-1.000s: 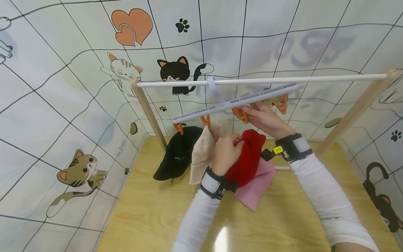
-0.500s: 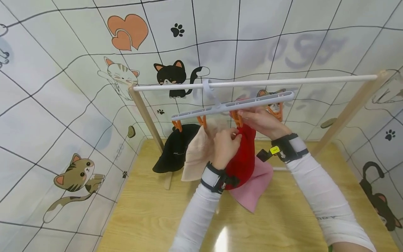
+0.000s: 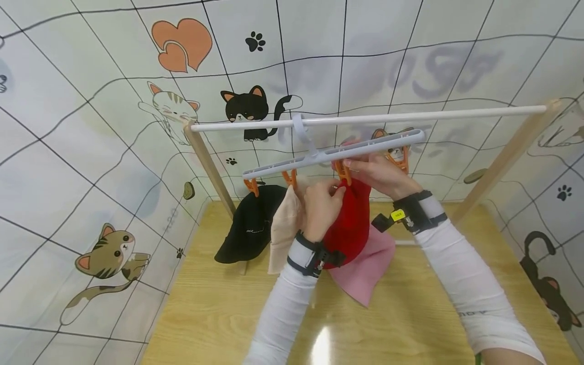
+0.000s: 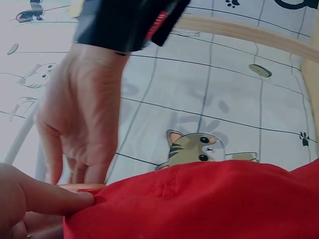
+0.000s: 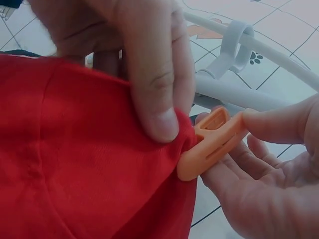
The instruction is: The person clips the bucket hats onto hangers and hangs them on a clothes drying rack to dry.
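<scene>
Pinching the red hat (image 3: 349, 228) at mid-frame in the head view with the left hand (image 3: 321, 208); just right, pinching an orange clip (image 5: 199, 162) on its fabric with the right hand (image 3: 380, 175). Left of centre, black hat (image 3: 251, 223) and beige hat (image 3: 283, 228) under other clips; lower centre, partly behind the red, pink hat (image 3: 365, 268). Above, grey hanger (image 3: 365, 149) on the white rail (image 3: 465, 115).
</scene>
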Demonstrator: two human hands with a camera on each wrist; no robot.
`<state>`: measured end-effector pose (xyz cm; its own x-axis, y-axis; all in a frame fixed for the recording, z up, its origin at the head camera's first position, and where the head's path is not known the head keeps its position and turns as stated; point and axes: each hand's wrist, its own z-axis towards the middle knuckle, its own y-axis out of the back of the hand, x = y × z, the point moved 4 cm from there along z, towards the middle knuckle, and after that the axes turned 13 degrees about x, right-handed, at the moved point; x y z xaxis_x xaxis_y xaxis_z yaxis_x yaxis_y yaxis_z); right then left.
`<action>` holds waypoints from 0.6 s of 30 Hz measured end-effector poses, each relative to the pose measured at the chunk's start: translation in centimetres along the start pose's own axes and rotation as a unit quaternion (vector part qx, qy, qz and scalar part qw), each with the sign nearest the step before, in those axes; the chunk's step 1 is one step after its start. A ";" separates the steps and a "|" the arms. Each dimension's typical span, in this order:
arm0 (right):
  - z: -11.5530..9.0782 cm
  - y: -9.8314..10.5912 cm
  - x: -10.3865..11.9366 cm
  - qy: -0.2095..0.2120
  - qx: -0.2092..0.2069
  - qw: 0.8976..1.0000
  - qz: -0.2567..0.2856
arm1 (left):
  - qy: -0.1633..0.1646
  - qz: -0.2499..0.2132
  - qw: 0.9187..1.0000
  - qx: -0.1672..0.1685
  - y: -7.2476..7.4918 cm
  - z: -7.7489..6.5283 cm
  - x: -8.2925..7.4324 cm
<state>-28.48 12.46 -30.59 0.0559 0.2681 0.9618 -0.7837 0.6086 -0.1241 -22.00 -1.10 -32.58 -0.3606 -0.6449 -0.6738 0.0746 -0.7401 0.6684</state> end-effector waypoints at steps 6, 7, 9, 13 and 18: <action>0.1 0.0 -0.1 -0.004 -0.004 1.000 -0.001 | 0.003 -0.002 1.000 0.009 0.4 0.0 -0.1; 0.1 0.0 -0.3 -0.006 -0.007 1.000 -0.003 | 0.005 0.001 1.000 0.010 0.4 0.0 0.0; 0.0 0.1 -0.6 -0.007 -0.012 1.000 -0.005 | 0.006 0.005 1.000 0.009 0.3 0.0 0.2; -1.3 0.7 -1.7 0.005 -0.037 0.999 0.020 | 0.010 0.008 1.000 0.021 -0.3 -0.3 0.7; -4.3 2.5 -3.7 0.003 -0.081 0.996 0.046 | 0.016 0.001 0.999 0.027 -0.1 -0.4 1.1</action>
<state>-27.95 16.20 -35.54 -0.0079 0.3324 0.9431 -0.6755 0.6936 -0.2502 -22.04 -1.78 -33.47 -0.3311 -0.6530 -0.6811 0.0240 -0.7274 0.6858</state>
